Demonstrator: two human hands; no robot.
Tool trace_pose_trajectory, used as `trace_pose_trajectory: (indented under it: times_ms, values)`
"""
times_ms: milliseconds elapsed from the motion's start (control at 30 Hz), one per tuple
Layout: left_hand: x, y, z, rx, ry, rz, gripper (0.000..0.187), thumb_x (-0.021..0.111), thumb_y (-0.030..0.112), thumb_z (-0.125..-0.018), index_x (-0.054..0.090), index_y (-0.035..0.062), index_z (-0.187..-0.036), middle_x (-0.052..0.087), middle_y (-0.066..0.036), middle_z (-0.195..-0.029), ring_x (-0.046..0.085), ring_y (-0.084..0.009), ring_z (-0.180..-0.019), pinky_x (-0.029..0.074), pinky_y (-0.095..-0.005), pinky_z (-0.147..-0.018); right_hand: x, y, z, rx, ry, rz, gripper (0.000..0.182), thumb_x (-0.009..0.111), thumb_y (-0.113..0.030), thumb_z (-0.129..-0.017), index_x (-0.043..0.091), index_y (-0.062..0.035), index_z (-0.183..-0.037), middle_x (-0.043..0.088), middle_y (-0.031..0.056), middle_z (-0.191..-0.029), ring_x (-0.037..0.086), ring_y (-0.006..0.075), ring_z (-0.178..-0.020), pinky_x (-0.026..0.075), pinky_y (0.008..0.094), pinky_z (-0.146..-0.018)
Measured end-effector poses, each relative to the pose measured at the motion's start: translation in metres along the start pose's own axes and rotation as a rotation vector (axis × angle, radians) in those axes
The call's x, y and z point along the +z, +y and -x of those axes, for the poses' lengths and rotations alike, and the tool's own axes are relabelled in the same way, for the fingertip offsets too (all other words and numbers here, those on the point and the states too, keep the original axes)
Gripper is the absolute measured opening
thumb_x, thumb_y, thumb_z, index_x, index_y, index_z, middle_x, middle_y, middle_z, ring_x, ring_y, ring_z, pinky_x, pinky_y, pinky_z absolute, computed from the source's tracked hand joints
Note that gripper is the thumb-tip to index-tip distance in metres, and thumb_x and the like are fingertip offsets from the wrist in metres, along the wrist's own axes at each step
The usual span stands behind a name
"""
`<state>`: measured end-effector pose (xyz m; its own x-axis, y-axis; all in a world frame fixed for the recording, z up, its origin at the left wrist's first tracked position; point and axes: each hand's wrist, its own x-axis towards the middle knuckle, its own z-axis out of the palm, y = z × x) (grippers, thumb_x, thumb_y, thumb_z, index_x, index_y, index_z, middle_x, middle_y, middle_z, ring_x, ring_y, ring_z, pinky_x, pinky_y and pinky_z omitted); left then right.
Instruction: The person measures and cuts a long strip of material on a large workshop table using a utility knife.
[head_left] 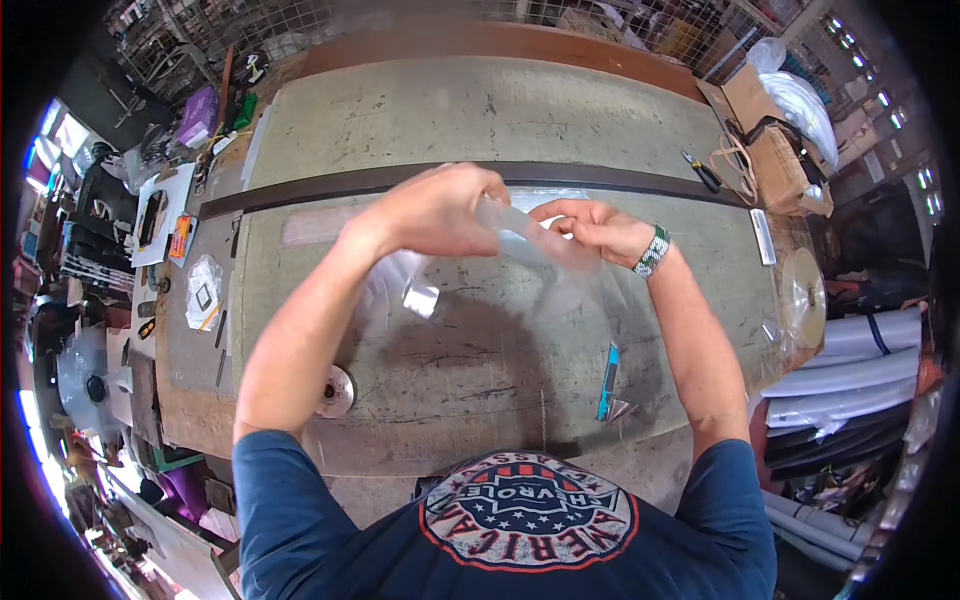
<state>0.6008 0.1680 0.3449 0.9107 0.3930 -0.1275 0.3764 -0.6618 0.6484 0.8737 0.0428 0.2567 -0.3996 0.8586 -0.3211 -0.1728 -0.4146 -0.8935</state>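
Observation:
Raised over the worktable (440,390), my left hand (445,212) is closed around a clear plastic strip (515,222), blurred by motion. My right hand (605,232), with a patterned bracelet at the wrist, pinches the same strip with thumb and fingers. More see-through plastic film (400,280) hangs below my hands, with a shiny piece (420,298) at the left; its edges are hard to make out. A teal utility knife (608,382) lies on the table below my right hand. Partly behind my left forearm sits a round reel (338,392).
A long dark metal bar (330,187) crosses the table beyond my hands. Pliers (702,172) and a cardboard box (785,170) are at the far right, near a large roll (802,298). Plastic bags (204,290) and small tools lie on the left side.

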Motion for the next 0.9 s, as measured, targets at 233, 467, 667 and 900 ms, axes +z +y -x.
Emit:
trace_pose_trajectory:
  times_ms: [233,467,667,900]
  values:
    - [-0.058,0.047,-0.022,-0.070,-0.108,-0.029,0.054,0.078,0.030,-0.070,0.072,-0.0042,-0.111,0.073,-0.017,-0.092,0.068,-0.0239,-0.086,0.052,-0.0364,-0.075,0.048,-0.029,-0.006,-0.207,0.202,0.614,0.073,0.095,-0.016,-0.073,0.055,-0.0042,-0.134,0.064,-0.0014,-0.107,0.060,0.0100,-0.103,0.050,0.0286,-0.091]
    - [-0.082,0.084,-0.020,-0.044,-0.030,-0.012,0.064,0.079,0.031,-0.071,0.065,-0.0021,-0.124,0.069,-0.018,-0.100,0.065,-0.0257,-0.091,0.050,-0.0378,-0.076,0.054,-0.034,-0.013,-0.520,0.377,0.482,0.059,0.096,-0.025,-0.072,0.062,-0.0045,-0.117,0.066,0.0012,-0.106,0.062,0.0125,-0.097,0.051,0.0305,-0.088]
    - [-0.088,0.069,-0.013,-0.015,0.016,0.020,0.068,0.079,0.029,-0.072,0.061,-0.0031,-0.129,0.068,-0.016,-0.107,0.063,-0.0243,-0.098,0.050,-0.0375,-0.084,0.058,-0.055,-0.002,-0.467,0.392,0.562,0.063,0.094,-0.026,-0.074,0.063,-0.0007,-0.123,0.066,0.0022,-0.104,0.062,0.0109,-0.095,0.051,0.0279,-0.086]
    - [-0.039,-0.003,-0.004,0.176,0.062,0.469,0.073,0.078,0.024,-0.074,0.054,0.0021,-0.140,0.065,-0.017,-0.125,0.062,-0.0261,-0.115,0.047,-0.0417,-0.105,0.078,-0.159,0.030,-0.212,0.273,0.655,0.036,0.091,-0.012,-0.073,0.066,-0.0048,-0.097,0.066,-0.0034,-0.081,0.057,0.0045,-0.065,0.045,0.0228,-0.056]
